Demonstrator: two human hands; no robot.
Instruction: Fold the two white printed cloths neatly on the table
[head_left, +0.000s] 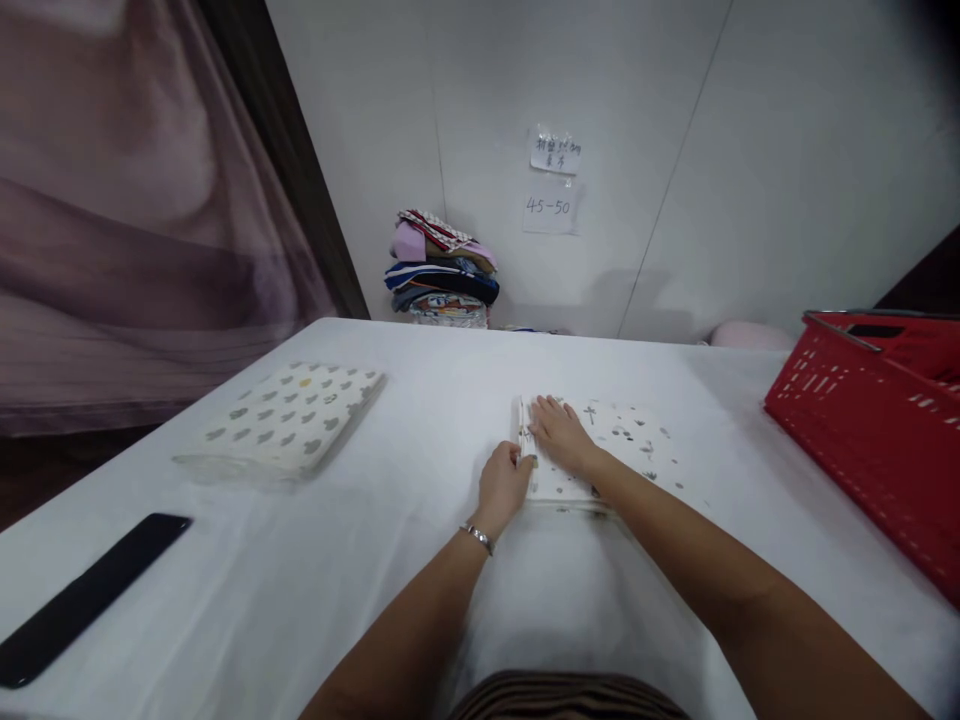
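A white cloth with small grey printed motifs lies folded in front of me on the table. My left hand is closed on its left edge, thumb on top and the other fingers curled at the side. Flat on the cloth, near the same edge, rests my right hand with its fingers stretched out. A second folded cloth, white with grey shapes and one yellow spot, lies apart to the left.
The white-covered table reaches the wall. At the right edge stands a red plastic basket. A long black flat object lies at the near left. Behind the table rises a pile of folded fabrics. A purplish curtain hangs at the left.
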